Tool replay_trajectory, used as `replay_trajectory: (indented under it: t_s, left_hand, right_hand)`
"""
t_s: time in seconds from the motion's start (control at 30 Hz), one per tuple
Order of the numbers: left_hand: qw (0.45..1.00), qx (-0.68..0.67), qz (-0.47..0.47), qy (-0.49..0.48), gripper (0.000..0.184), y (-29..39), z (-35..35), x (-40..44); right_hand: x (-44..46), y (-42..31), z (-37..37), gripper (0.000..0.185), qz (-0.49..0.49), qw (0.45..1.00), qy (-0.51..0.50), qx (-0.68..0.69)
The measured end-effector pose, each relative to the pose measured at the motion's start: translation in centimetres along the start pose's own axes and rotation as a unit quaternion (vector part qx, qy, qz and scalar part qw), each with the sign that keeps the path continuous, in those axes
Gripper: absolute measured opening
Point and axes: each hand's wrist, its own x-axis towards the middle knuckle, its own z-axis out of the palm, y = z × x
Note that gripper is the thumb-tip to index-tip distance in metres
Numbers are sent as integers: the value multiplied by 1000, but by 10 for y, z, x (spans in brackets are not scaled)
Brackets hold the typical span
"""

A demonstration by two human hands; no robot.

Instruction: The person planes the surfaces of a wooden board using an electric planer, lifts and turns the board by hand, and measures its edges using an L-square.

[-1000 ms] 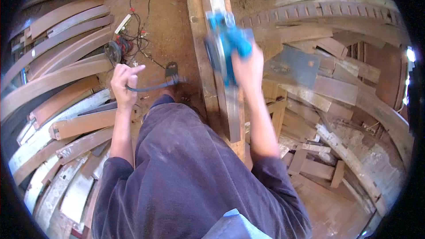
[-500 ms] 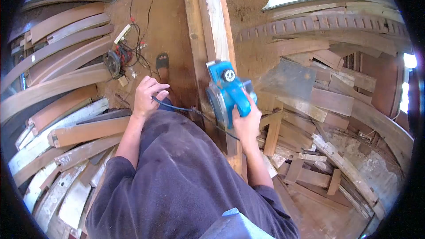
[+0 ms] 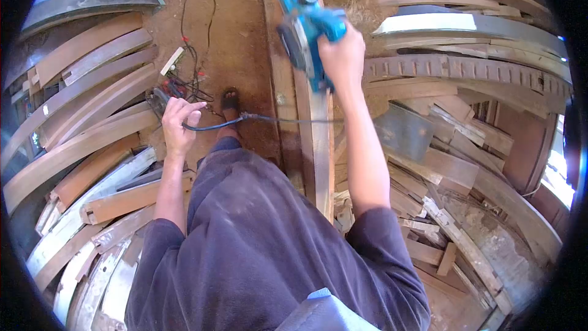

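My right hand (image 3: 344, 55) is wrapped round the handle of a blue electric planer (image 3: 309, 34). The planer is over the far part of a long wooden beam (image 3: 318, 141) that runs away from me; whether its sole touches the wood I cannot tell. My left hand (image 3: 179, 124) is out to the left with its fingers closed round the dark power cord (image 3: 263, 117). From there the cord stretches across the beam toward my right forearm.
Curved boards (image 3: 92, 79) are stacked along the left. More planks (image 3: 453, 43) and offcuts (image 3: 450, 165) lie on the right. A circular saw (image 3: 160, 95), partly behind my left hand, and a looped cable (image 3: 184, 18) lie on the dirt floor.
My right hand has pushed the planer forward along the beam, away from my body. My left hand has shifted slightly left, and the cord now stretches straighter across the beam.
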Motion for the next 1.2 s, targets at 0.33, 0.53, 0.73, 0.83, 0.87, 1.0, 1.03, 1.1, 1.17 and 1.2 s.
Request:
replay_trajectory:
  t_s: [0.33,0.53,0.73,0.83,0.87,1.0,1.03,1.1,1.17,1.2]
  left_hand:
    - [998,20,32,53,58,6,-39,38]
    - [998,5,32,59,51,18,-29,0]
    - [988,43,121,-86,33,51,17,-26]
    - [983,9,140,-120,33,59,53,-26]
    - [985,-13,131,-116,33,62,60,-22]
    - [988,-23,119,-101,33,61,55,2]
    - [989,-21,110,-94,34,56,52,8]
    - [992,-22,97,-83,35,43,45,22]
    - [996,-11,76,-51,37,27,40,38]
    - [996,-7,74,-41,35,21,37,48]
  right_hand:
    - [139,-21,36,26,-75,991,35,104]
    - [-99,40,-30,26,21,999,8,41]
    - [-355,92,-110,54,191,980,-14,56]
    - [-355,85,-115,54,222,974,-23,41]
    - [-340,79,-113,57,231,972,-28,35]
    - [-261,58,-89,55,185,981,-11,53]
    - [-238,49,-84,54,170,984,-10,48]
    - [-196,39,-71,53,158,987,-8,42]
    - [-156,31,-56,53,139,990,-7,27]
    - [-136,25,-49,53,140,990,-8,27]
